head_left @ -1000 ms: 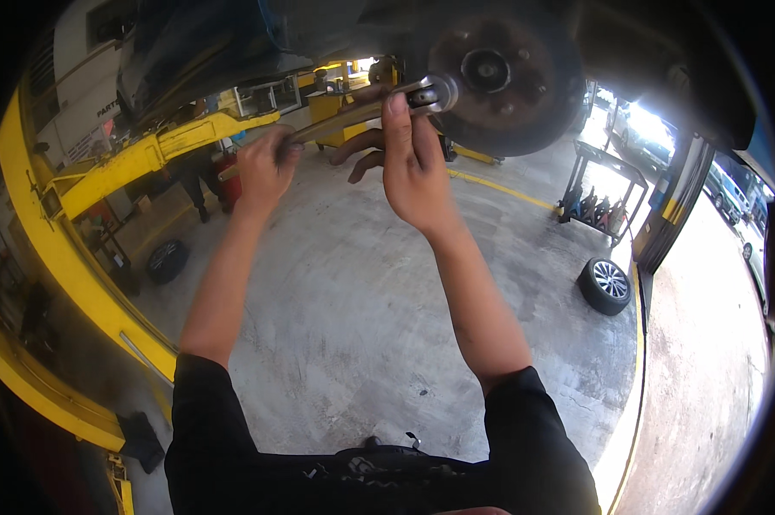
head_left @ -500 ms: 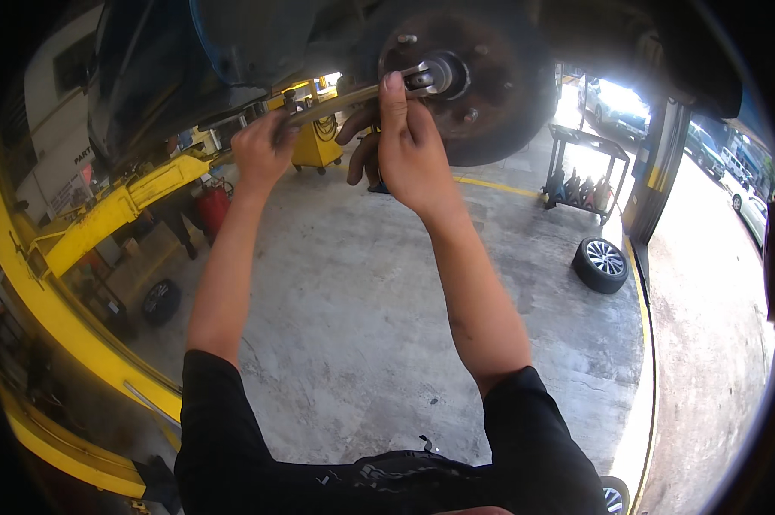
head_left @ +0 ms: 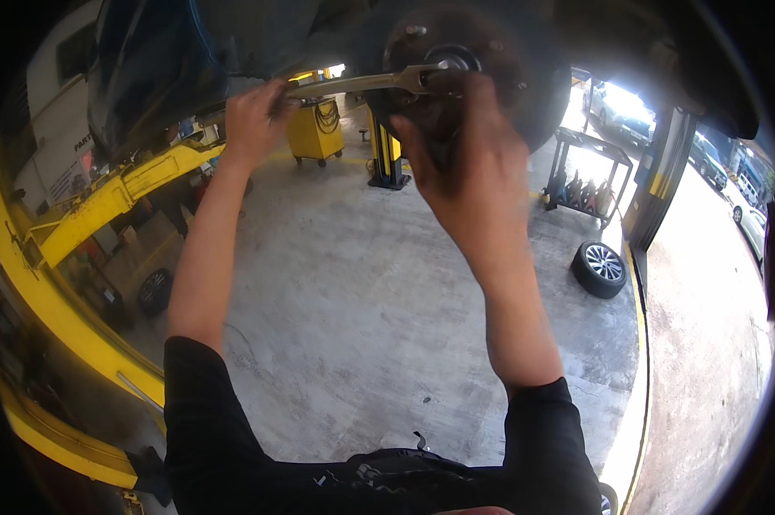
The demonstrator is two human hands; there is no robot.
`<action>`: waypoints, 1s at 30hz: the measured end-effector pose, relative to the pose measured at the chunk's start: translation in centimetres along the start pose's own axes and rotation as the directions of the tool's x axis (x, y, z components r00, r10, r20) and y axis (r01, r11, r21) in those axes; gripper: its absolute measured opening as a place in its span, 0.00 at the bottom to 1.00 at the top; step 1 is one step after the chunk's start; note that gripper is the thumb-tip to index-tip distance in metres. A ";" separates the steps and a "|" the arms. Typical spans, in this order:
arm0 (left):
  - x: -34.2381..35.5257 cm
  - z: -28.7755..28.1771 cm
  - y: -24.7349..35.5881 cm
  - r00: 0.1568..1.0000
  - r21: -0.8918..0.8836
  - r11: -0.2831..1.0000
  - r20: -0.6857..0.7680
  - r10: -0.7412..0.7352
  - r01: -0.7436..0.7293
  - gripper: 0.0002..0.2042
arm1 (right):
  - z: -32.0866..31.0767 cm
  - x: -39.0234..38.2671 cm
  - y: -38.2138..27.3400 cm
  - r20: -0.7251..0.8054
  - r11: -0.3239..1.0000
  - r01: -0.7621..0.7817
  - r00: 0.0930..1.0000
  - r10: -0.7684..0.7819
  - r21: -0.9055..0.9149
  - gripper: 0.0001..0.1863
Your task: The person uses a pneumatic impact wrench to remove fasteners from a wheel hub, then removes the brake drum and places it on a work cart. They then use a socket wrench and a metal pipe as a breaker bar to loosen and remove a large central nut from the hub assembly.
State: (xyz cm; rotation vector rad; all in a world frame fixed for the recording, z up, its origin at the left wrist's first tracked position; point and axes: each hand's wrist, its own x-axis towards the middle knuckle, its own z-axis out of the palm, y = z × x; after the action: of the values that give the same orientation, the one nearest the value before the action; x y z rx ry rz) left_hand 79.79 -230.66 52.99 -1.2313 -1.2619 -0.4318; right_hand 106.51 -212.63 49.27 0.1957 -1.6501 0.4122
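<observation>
Nearest the camera, two forearms in dark sleeves rise from the lower edge toward the underside of a raised car. Closest of the two hands, the right hand [head_left: 469, 176] is blurred, its fingers curled up around the centre of a dark round wheel hub [head_left: 482, 64], seemingly steadying the head of a long metal wrench [head_left: 362, 83] against the hub's middle nut; how firmly the fingers press cannot be told. Farther off, the left hand [head_left: 252, 120] is wrapped shut around the far end of the wrench handle, a grip out at the end that gives the most leverage. The wrench runs almost level between both hands, just under the car body [head_left: 147, 69]. Below them stretches a grey concrete floor [head_left: 345, 326]. To the left, yellow lift arms [head_left: 104, 206] hold the car overhead, which explains the upward reach. Beyond stand a yellow equipment cart [head_left: 317, 129], a dark lift post [head_left: 387, 167], a rack of bottles [head_left: 583, 184], and a loose wheel [head_left: 600, 269] lying on the floor near a doorway with parked cars [head_left: 619, 107] outside.
</observation>
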 end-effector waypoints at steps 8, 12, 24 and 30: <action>0.1 0.4 -0.7 0.983 -0.088 0.983 0.108 -0.150 0.160 0.17 | -2.8 4.9 3.2 0.162 0.793 0.440 0.897 -0.411 -0.422 0.19; -1.0 1.3 1.8 0.993 -0.168 0.979 0.027 -0.117 0.120 0.14 | -4.1 6.1 3.2 0.302 0.708 0.577 0.816 -0.492 -0.407 0.21; -5.2 1.0 10.3 0.881 -0.270 0.838 0.144 -0.451 0.474 0.16 | -5.5 6.5 0.9 0.484 0.489 0.708 0.706 -0.517 -0.510 0.20; -5.3 0.4 11.5 0.853 -0.225 0.825 0.203 -0.481 0.518 0.17 | -6.0 6.1 0.9 0.464 0.536 0.652 0.758 -0.457 -0.536 0.20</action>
State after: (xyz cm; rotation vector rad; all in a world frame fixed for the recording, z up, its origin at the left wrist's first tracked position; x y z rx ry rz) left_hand 87.25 -228.07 43.10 -1.1569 -1.6967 -0.9450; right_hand 110.92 -208.89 55.56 0.2283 -1.7848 -0.7684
